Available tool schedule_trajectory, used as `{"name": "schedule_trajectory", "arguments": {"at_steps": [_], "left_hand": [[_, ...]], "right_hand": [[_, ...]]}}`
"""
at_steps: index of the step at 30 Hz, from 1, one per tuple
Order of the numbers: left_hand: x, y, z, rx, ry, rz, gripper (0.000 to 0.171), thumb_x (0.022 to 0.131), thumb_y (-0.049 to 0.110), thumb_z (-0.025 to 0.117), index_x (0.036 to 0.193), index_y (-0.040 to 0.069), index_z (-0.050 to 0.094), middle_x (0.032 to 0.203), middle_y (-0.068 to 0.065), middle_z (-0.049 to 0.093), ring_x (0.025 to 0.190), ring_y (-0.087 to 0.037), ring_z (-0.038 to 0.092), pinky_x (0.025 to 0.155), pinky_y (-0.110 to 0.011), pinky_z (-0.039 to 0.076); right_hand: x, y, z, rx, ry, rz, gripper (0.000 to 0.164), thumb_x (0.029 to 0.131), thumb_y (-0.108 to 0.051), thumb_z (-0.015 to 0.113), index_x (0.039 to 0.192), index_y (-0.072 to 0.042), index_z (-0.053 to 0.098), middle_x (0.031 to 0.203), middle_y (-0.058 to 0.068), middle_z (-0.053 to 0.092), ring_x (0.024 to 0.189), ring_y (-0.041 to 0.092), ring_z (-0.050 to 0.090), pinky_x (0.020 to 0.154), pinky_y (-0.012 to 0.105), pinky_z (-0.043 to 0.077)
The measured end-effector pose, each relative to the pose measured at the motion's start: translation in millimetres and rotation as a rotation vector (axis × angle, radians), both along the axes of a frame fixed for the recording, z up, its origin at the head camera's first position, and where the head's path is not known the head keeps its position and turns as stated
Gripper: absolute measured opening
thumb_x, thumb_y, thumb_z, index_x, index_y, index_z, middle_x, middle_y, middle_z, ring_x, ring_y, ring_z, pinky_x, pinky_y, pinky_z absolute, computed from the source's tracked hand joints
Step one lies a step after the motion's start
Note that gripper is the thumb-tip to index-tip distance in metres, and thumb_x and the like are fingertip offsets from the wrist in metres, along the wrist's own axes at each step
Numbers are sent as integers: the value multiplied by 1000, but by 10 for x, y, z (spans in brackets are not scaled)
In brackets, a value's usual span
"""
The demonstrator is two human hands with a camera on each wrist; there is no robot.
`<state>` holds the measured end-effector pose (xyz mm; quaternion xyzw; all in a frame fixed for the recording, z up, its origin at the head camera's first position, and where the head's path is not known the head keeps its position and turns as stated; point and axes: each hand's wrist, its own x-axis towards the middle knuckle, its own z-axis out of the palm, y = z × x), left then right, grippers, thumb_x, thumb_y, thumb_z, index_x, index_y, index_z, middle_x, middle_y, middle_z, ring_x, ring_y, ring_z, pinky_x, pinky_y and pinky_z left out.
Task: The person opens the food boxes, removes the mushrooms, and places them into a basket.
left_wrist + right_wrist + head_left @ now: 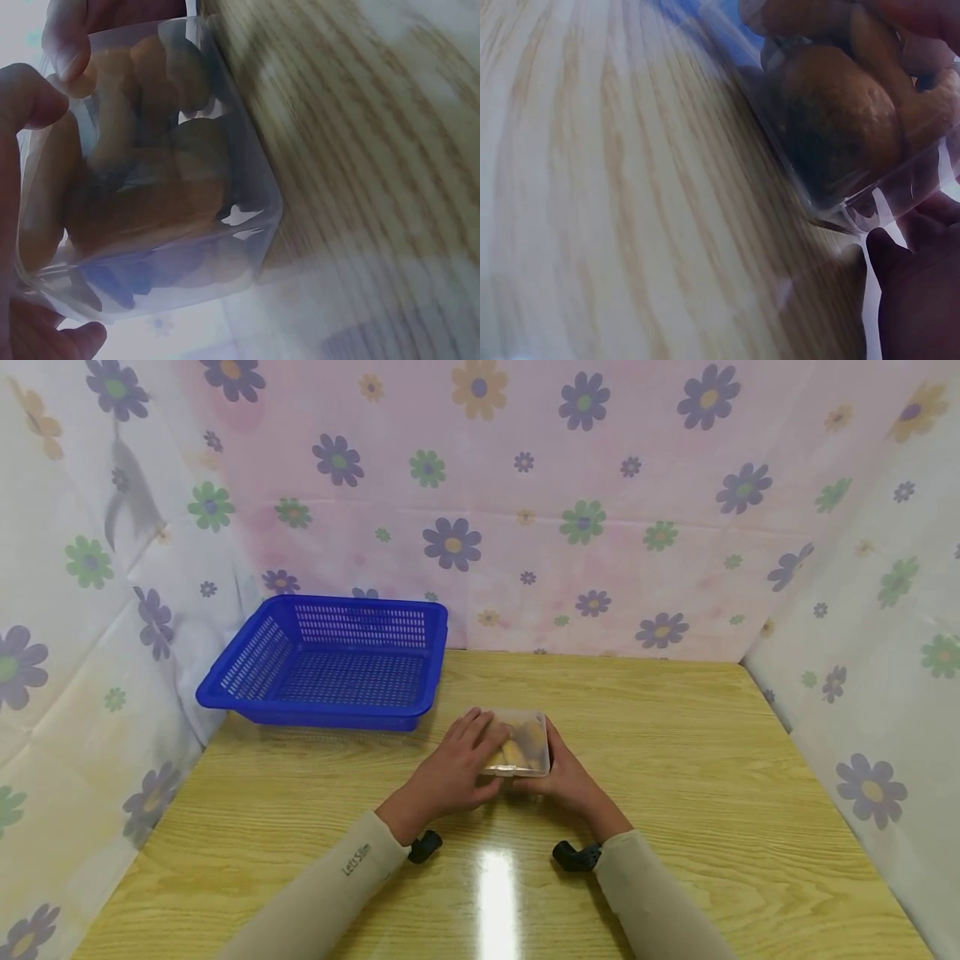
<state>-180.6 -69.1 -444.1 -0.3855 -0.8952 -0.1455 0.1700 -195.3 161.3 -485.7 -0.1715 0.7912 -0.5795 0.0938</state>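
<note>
On the table is a clear plastic box (536, 747) with a lid, filled with several rounded brown and tan pieces (840, 112) whose kind I cannot tell. My left hand (453, 770) lies over the box's left part, its fingers across the lid and its thumb low at the front. At the right side, my right hand (572, 781) grips the box, thumb at the front and fingers along the wall. The left wrist view shows fingertips (69, 60) pressing near the top edge of the box (259, 187). The far side of the box is hidden.
A blue plastic basket (322, 714) with slotted walls stands at the back left of the wood-grain table (675, 760). Flowered cloth (510, 593) encloses the back and both sides. Dark curved wrist mounts (576, 857) sit under the sleeves.
</note>
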Motion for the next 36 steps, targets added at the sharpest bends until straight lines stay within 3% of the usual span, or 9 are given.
{"name": "schedule_trajectory", "arguments": {"at_steps": [6,11,21,28,36], "left_hand": [[24,30,-29,42,25,7,63,82,32,71,138,12,50,140,-25,46,135,-46,39,110,-59,34],[42,56,-44,74,34,17,60,81,31,72,135,10,53,138,-25,48,134,-48,40,107,-63,36],[42,128,-78,115,228,12,56,74,29,78,122,6,60,122,-19,58,122,-42,53,92,-64,47],[49,123,-59,112,207,15,54,76,30,77,122,8,60,123,-16,59,123,-40,52,95,-63,46],[56,83,17,72,133,3,55,81,34,73,127,8,60,128,-17,59,126,-38,51,99,-61,45]], "right_hand": [[5,-5,-6,-1,8,-12,111,72,-19,86,156,-27,13,136,8,47,111,25,52,91,38,46],[3,-12,6,-5,1,-16,109,73,-15,85,155,-26,14,140,9,44,116,26,51,92,37,46],[135,-58,268,1,-11,-23,101,77,-14,82,155,-16,18,138,15,45,114,28,52,91,37,47],[16,-14,16,-9,-32,-45,105,73,-15,85,154,-30,19,138,10,46,116,28,51,93,40,46],[19,11,-28,11,-5,-50,109,71,-23,87,154,-34,17,136,8,49,113,26,54,93,38,46]]}}
